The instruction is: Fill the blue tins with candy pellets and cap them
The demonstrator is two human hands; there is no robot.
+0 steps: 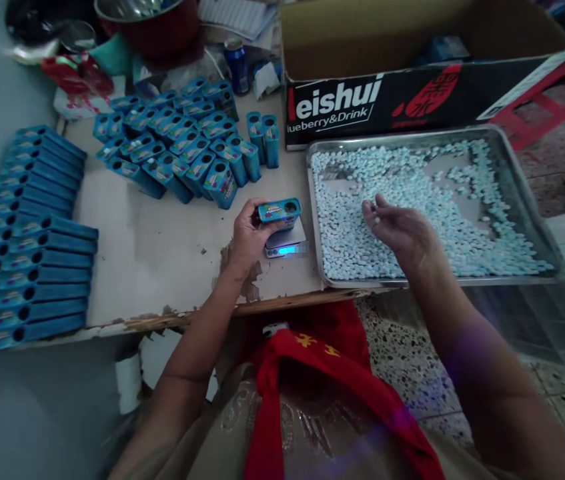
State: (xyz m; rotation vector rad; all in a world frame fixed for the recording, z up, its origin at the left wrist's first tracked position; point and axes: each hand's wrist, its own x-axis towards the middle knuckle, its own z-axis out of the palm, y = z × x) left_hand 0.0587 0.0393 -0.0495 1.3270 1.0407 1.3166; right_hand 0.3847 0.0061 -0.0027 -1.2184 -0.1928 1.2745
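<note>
My left hand (253,235) is wrapped round a small blue candy box (279,212) with a round dark hole in its top. The box is just over a small digital scale (289,237) with a lit blue display; whether it rests on the plate I cannot tell. Over the left half of a metal tray (532,193), my right hand (402,230) has its palm partly turned up and its fingers curled together. Small pale pieces show at its fingertips. Pale blue and white candies (352,233) are spread across the tray.
Many upright blue boxes (187,147) stand behind the scale, some with pale candies at their openings. Stacked rows of blue boxes (57,267) lie at the left. A blue can (237,67), a red bowl (157,27) and a large black carton (342,110) are at the back.
</note>
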